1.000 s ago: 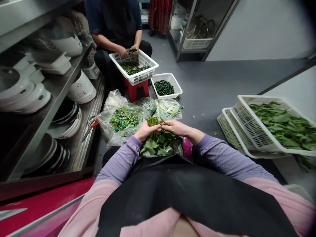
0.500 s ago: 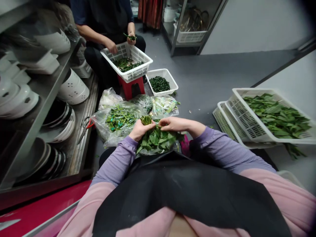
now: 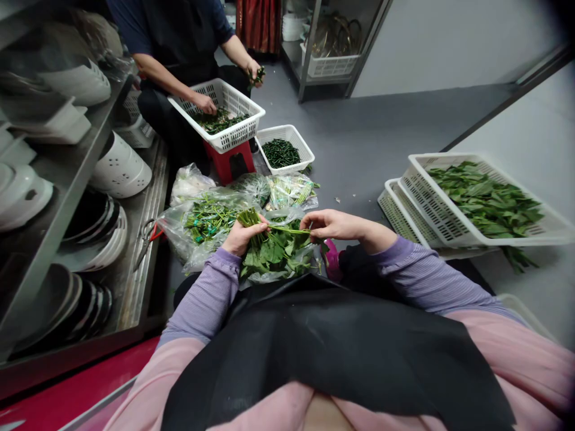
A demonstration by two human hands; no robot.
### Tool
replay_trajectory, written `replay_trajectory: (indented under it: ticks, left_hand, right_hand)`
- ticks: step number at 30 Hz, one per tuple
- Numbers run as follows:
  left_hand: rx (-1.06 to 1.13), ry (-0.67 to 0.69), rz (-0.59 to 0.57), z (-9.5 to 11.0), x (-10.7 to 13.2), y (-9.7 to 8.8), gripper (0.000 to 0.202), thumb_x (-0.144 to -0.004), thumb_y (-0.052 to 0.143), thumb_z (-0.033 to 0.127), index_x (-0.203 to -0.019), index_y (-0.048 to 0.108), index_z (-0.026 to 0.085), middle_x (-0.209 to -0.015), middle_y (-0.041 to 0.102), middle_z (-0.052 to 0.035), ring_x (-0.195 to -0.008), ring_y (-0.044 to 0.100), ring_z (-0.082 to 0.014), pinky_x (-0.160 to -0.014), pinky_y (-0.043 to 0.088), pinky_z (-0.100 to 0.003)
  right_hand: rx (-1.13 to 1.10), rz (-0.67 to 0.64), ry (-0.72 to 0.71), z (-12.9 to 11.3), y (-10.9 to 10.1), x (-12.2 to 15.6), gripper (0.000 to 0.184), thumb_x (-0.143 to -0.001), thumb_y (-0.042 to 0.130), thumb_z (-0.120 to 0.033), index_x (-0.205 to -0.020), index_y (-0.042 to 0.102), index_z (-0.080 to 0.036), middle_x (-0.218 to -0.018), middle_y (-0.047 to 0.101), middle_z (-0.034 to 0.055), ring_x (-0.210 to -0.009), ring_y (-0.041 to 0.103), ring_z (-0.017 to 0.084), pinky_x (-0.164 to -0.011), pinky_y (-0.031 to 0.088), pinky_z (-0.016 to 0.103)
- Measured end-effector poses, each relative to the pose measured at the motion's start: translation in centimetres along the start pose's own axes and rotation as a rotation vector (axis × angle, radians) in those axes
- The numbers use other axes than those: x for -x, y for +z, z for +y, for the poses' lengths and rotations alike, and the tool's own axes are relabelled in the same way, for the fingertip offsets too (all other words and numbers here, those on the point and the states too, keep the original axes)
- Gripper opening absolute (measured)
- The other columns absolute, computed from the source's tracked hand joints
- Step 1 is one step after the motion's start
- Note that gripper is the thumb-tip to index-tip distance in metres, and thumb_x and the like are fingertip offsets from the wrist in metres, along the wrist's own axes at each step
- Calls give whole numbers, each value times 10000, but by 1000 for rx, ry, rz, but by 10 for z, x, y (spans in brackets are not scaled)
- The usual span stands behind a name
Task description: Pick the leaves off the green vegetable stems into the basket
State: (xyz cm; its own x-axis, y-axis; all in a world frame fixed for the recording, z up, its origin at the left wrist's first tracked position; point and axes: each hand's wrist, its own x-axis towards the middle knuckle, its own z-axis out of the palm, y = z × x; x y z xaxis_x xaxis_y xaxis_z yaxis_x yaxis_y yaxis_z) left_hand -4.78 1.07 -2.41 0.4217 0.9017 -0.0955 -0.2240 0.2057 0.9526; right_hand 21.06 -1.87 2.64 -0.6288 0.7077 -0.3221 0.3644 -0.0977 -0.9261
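Bunch of leafy greens (image 3: 269, 251) sits low in front of the lap, over a clear bag, stem ends up. Left hand (image 3: 240, 234) is closed round the stem ends. Right hand (image 3: 335, 224) pinches the tip of a single stem (image 3: 290, 230), which runs level between the two hands.

Progress, as a judgement: partly through. The white basket (image 3: 431, 203) on the right carries a good layer of loose leaves. The clear bags (image 3: 179, 230) on the floor (image 3: 359, 149) hold more greens, some tied with teal bands, so plenty seems left.

Further out, a co-worker (image 3: 175, 30) sits opposite with one hand in a second basket (image 3: 233, 136) on a red stool (image 3: 227, 164). Their other hand holds a few stems. A small basket (image 3: 278, 127) of dark stems stands just beside the stool. Scissors (image 3: 146, 236) lie on the steel shelf (image 3: 135, 269), near stacked bowls.

Writing, brands, labels — none readable.
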Motion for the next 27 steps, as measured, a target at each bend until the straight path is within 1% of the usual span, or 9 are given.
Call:
replay_trajectory:
  ticks: [4, 8, 10, 13, 16, 18, 21, 24, 27]
  left_hand:
    - [89, -59, 67, -2, -1, 3, 216, -595, 727, 256, -724, 616, 124, -625, 628, -7, -588, 575, -114, -628, 453, -249]
    - [93, -70, 144, -3, -1, 5, 221, -587, 728, 261, -718, 616, 122, -626, 628, -10, -568, 571, -115, -611, 460, -255]
    - [86, -67, 180, -3, -1, 4, 219, -586, 727, 262, -708, 615, 120, -622, 623, -10, -561, 567, -115, -603, 460, -256]
    - [53, -43, 185, -3, -1, 2, 206, -595, 722, 266, -689, 614, 118, -616, 613, -7, -550, 555, -111, -590, 453, -253]
    - [-28, 22, 157, -2, -2, -2, 207, -606, 719, 281, -681, 615, 120, -613, 604, -3, -557, 545, -108, -593, 446, -248]
    - [-96, 81, 163, -1, 0, -1, 218, -617, 714, 306, -679, 614, 122, -616, 600, -3, -571, 540, -108, -608, 445, -250]
    - [-239, 197, 224, 3, 8, 4, 237, -640, 698, 346, -681, 616, 128, -636, 603, -13, -605, 545, -118, -645, 449, -258]
    - [-397, 322, 302, 6, 14, 6, 212, -653, 692, 339, -703, 625, 144, -672, 614, -25, -632, 553, -125, -669, 453, -260]
    - [-395, 404, 513, 5, 2, -16, 175, -656, 683, 297, -733, 623, 151, -718, 622, -35, -668, 568, -134, -694, 461, -263]
  right_hand:
    - [71, 29, -21, -1, 5, -6, 323, -708, 596, -264, -1006, 555, -147, -848, 593, 22, -659, 512, 92, -615, 403, 225]
    - [304, 212, -43, -4, 12, -17, 218, -740, 544, -288, -884, 609, -139, -789, 591, 19, -696, 503, 112, -669, 391, 242]
    - [384, 256, -70, -6, 15, -19, 201, -749, 514, -268, -859, 625, -142, -798, 603, 27, -724, 510, 121, -697, 387, 249]
    - [387, 191, 17, -7, 16, -20, 208, -764, 463, -261, -818, 630, -149, -683, 574, 5, -595, 465, 93, -599, 363, 232]
    - [256, 73, 129, 0, 16, -24, 233, -771, 443, -310, -751, 613, -151, -539, 472, -36, -460, 343, 63, -478, 280, 213]
    - [177, 87, 136, 6, 19, -30, 217, -742, 471, -319, -708, 599, -147, -527, 456, -42, -450, 322, 54, -460, 254, 208]
    - [81, 306, 118, 15, 24, -47, 169, -683, 508, -293, -653, 578, -141, -495, 420, -50, -442, 301, 48, -443, 226, 205]
    - [-200, 664, 125, 25, 22, -69, 118, -635, 521, -272, -603, 511, -158, -445, 343, -64, -413, 263, 49, -418, 206, 208]
    - [-505, 920, 153, 35, 9, -84, 177, -627, 518, -306, -585, 384, -198, -454, 301, -72, -402, 257, 56, -418, 265, 217]
